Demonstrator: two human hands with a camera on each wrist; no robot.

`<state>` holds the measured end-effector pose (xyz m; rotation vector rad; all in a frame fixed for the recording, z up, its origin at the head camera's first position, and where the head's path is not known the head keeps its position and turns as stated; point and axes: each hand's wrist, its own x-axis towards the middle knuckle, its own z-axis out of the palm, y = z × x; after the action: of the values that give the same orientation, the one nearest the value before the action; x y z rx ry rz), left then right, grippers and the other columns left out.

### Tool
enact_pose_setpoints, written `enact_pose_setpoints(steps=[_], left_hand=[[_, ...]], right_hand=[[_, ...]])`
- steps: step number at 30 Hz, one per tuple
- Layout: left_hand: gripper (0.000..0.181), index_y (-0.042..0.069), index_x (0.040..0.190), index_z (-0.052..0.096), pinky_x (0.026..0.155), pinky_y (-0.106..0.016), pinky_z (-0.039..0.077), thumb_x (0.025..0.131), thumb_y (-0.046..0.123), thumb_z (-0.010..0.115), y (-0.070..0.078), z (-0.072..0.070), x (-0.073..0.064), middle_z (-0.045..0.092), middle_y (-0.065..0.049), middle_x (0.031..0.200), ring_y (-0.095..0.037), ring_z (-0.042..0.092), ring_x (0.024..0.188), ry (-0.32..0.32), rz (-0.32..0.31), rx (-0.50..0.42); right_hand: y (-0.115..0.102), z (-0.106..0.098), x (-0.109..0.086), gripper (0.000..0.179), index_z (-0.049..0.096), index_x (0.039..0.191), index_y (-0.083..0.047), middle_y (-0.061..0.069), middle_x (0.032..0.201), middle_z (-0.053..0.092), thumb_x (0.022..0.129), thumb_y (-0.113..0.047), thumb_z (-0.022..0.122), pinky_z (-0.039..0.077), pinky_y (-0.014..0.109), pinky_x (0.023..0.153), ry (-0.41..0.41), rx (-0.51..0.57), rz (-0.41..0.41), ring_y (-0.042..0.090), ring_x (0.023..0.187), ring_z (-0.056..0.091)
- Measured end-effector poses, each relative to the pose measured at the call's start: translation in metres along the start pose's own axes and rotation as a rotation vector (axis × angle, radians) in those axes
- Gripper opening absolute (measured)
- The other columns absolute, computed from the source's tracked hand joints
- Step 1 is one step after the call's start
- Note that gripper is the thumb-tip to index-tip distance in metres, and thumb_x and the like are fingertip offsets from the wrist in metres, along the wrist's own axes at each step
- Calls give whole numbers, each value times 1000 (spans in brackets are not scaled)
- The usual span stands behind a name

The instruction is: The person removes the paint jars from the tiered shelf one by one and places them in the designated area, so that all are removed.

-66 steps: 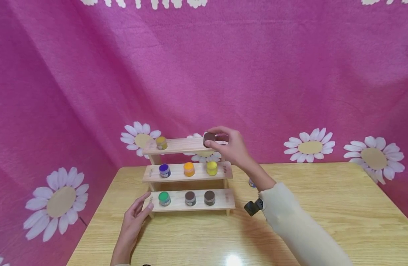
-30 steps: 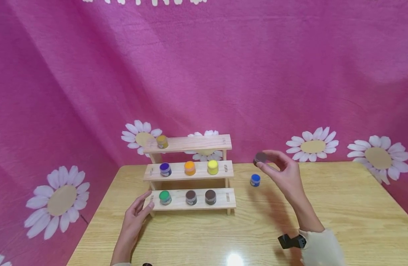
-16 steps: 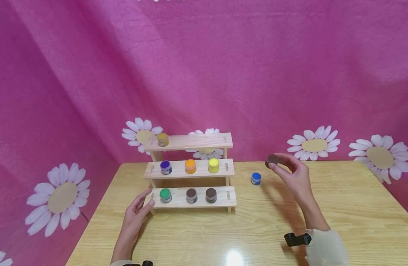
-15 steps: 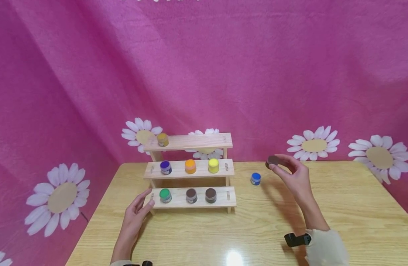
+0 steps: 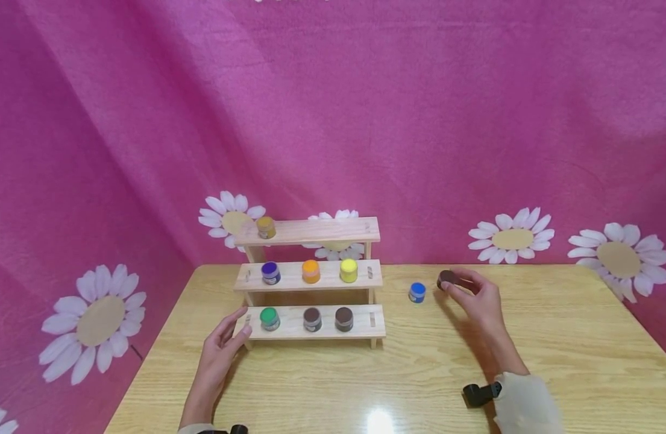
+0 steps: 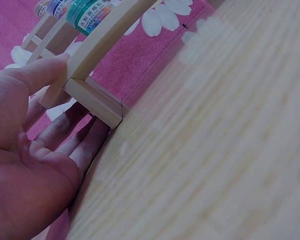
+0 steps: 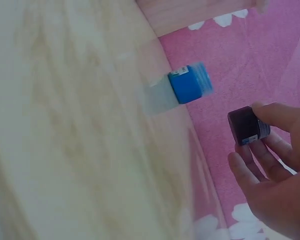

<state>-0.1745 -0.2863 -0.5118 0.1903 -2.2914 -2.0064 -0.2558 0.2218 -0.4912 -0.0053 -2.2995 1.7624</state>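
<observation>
My right hand (image 5: 480, 301) pinches a dark brown paint jar (image 5: 446, 278) between thumb and fingers, low over the table and right of a blue paint jar (image 5: 417, 292). In the right wrist view the held brown jar (image 7: 244, 126) shows a bit of its label. My left hand (image 5: 221, 352) holds the left end of the lowest board of a three-step wooden rack (image 5: 327, 328). In the left wrist view its thumb lies on the board (image 6: 90, 55), with the other fingers beneath, beside the leg. A green paint jar (image 5: 269, 319) and two brown paint jars (image 5: 344, 319) stand on that step.
Purple, orange (image 5: 311, 271) and yellow paint jars stand on the middle step, and an ochre jar (image 5: 266, 228) on the top step's left end. A pink flowered cloth (image 5: 419, 150) hangs behind and left of the wooden table (image 5: 419, 374).
My right hand carried the brown jar from above the rack's top step to the right, past the blue jar, then lowered it toward the table. The left hand stayed on the rack.
</observation>
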Motion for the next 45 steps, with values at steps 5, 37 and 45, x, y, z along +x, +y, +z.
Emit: enact_pose_setpoints(steps=[5, 37, 45], left_hand=[[55, 6, 150, 50, 123, -47, 26, 102, 23, 68, 0, 0, 0, 34, -11, 164, -32, 20, 155, -1, 8, -1], [55, 4, 150, 50, 123, -49, 25, 102, 23, 67, 2, 1, -2, 34, -13, 164, -35, 19, 155, 10, 10, -10], [55, 4, 150, 50, 123, -46, 26, 101, 22, 68, 1, 1, -1, 34, -11, 164, -33, 19, 155, 5, 7, -28]], right_hand=[[4, 0, 1, 47, 60, 135, 6, 29, 133, 62, 95, -14, 75, 51, 7, 84, -13, -45, 28, -8, 97, 59], [7, 0, -1, 51, 56, 138, 8, 29, 132, 61, 98, -18, 73, 48, 5, 81, -117, -191, 92, 24, 112, 62], [-4, -6, -2, 49, 58, 137, 6, 26, 132, 61, 99, -22, 72, 49, 7, 87, -79, -100, 55, -4, 100, 59]])
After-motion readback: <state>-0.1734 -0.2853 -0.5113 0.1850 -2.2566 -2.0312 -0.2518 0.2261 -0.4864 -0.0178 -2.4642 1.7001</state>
